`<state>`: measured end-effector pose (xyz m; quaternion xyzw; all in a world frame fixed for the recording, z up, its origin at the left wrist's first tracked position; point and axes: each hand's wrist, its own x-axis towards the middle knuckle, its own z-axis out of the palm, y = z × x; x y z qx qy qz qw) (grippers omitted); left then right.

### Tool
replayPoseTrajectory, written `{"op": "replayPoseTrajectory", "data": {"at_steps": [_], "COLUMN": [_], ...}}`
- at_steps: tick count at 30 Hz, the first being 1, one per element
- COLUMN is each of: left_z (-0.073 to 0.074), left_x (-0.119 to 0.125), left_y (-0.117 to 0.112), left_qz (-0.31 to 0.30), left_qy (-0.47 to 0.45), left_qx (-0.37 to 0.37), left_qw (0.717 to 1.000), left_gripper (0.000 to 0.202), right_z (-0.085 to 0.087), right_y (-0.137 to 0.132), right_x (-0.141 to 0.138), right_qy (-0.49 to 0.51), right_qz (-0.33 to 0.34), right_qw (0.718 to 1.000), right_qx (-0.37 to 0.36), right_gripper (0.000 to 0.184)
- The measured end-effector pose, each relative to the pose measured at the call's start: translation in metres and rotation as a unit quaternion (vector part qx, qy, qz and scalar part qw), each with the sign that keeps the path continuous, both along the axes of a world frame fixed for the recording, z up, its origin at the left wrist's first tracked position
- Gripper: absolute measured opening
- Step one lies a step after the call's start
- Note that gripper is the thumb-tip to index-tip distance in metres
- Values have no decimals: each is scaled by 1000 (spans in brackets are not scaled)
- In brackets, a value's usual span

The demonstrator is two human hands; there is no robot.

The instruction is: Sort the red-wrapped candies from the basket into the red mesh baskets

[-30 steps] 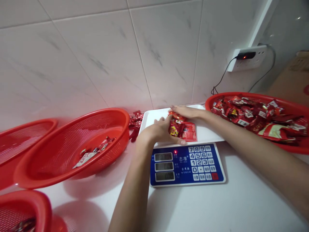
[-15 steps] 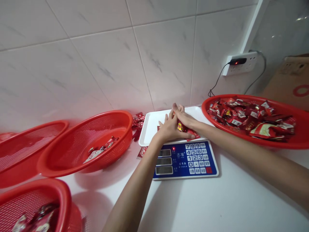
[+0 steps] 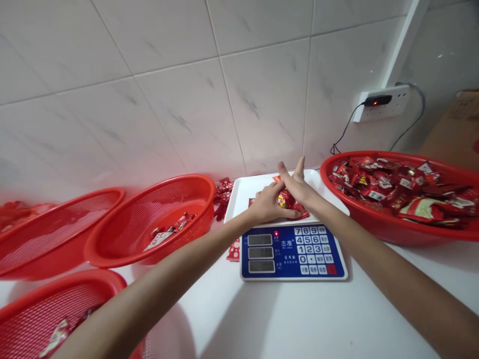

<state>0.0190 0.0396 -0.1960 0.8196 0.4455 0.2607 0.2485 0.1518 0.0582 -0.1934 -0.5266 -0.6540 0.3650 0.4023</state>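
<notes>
the left hand (image 3: 270, 207) curls narrow over glossy, crinkled red foil packets (image 3: 287, 200), the right hand (image 3: 298, 186) open just beside it, pointing up. the packets lie on the smooth white plastic tray (image 3: 239, 199) of a digital scale (image 3: 292, 254); a red mesh basket (image 3: 377, 234) heaped with more sits to the right.

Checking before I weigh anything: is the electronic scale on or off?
On: the electronic scale has its red indicator light lit, though its three readouts are too dim to read.

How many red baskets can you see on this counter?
4: the right basket, heaped with wrapped sweets; the middle basket, left of the digital scale; the far-left basket; and the bottom-left basket, cut off by the picture's edge. Others may be out of view.
</notes>
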Motion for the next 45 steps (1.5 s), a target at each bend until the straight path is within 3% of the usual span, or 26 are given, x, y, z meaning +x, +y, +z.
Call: {"op": "replayPoseTrajectory", "data": {"at_steps": [3, 8, 11, 14, 18, 22, 27, 30, 33, 35, 39, 41, 45], "left_z": [0, 2, 4, 9, 23, 44, 61, 57, 42, 31, 13, 10, 8], "left_x": [-2, -8, -11, -14, -16, -14, -25, -49, -76, -86, -83, -76, -64], "left_y": [0, 0, -1, -1, 8, 17, 6, -5, -11, -12, -8, -5, 1], "left_qz": [-2, 1, 4, 2, -2, -12, 9, 57, 98, 109, 83, 64, 48], "left_qy": [-28, -68, -86, -94, -114, -134, -81, -37, -14, -8, 1, 8, 30], "left_qx": [1, 20, 27, 23, 24, 15, -8, -18, -49, -70, -75, -69, -65], "left_qw": [1000, 997, 996, 995, 993, 991, 997, 998, 994, 992, 994, 996, 996], "left_gripper": [67, 57, 54, 50, 48, 49, 46, 44, 44, 46, 48, 52, 89], "right_z": [2, 2, 3, 6, 13, 18, 18, 10, 1, -3, -1, 1, 1], "right_y": [-13, -18, -11, -6, -10, -13, -15, -16, -19, -25, -41, -46, -46], "right_x": [0, 11, 21, 29, 29, 29, 33, 27, 14, 7, -2, -4, -6], "right_qy": [37, 15, 28, 111, 208, 267, 223, 170, 107, 68, 11, 35, 83], "right_qz": [-36, 10, 47, 89, 132, 150, 199, 219, 225, 264, 288, 285, 262], "right_qw": [999, 1000, 998, 985, 961, 945, 951, 957, 968, 962, 957, 957, 958], "right_qx": [-4, 13, -37, -97, -129, -113, -79, -80, -42, -29, -29, -32, -79], "right_gripper": [126, 123, 114, 101, 89, 79, 64, 64, 57, 55, 65, 72, 94]}}
